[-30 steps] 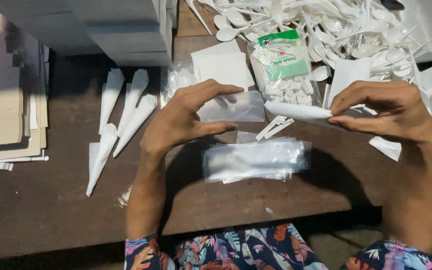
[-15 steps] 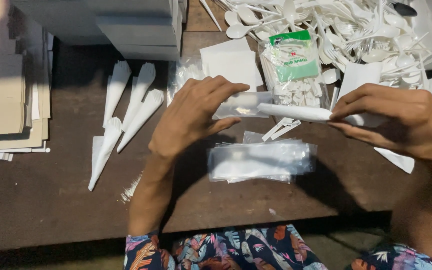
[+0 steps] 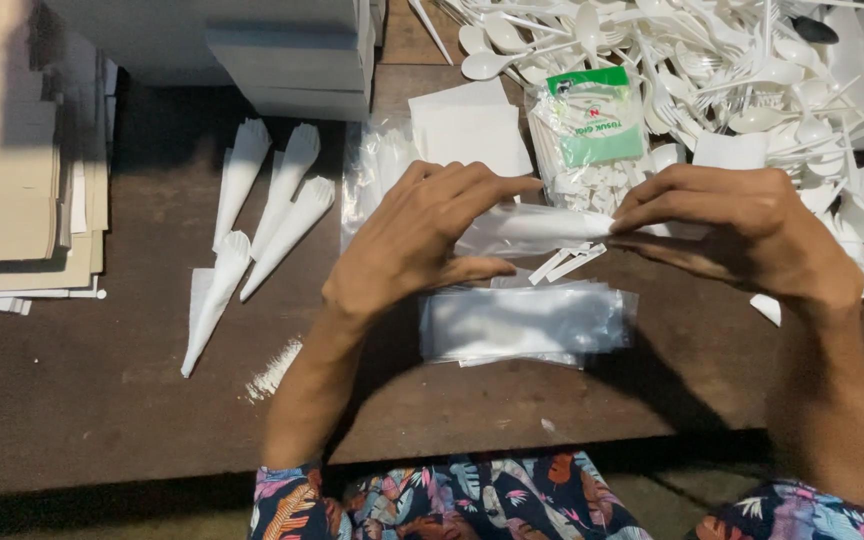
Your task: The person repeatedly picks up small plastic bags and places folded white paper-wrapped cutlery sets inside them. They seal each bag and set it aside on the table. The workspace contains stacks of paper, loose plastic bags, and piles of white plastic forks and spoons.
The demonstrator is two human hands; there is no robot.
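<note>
Both hands are up over the middle of the dark wooden bench [image 3: 102, 400], sharing one clear plastic sleeve [image 3: 532, 230] with something white rolled inside it. The left hand [image 3: 412, 240] has its fingers curled around the sleeve's left end, thumb underneath. The right hand [image 3: 742, 230] pinches the right end, fingers pressed together on top and thumb below. The sleeve sits level between them, just above the bench.

Right under it, nearer the person, lies a flat stack of empty clear bags [image 3: 527, 322]. Off to the left, five finished white cone-shaped packs [image 3: 257, 225] lie fanned out. At the far right is a big heap of white plastic spoons and forks [image 3: 692, 60], with a green-labelled packet [image 3: 592, 120] near it and white napkins [image 3: 467, 130] just left of that. Flat cardboard sheets [image 3: 12, 170] are stacked at the far left edge.
</note>
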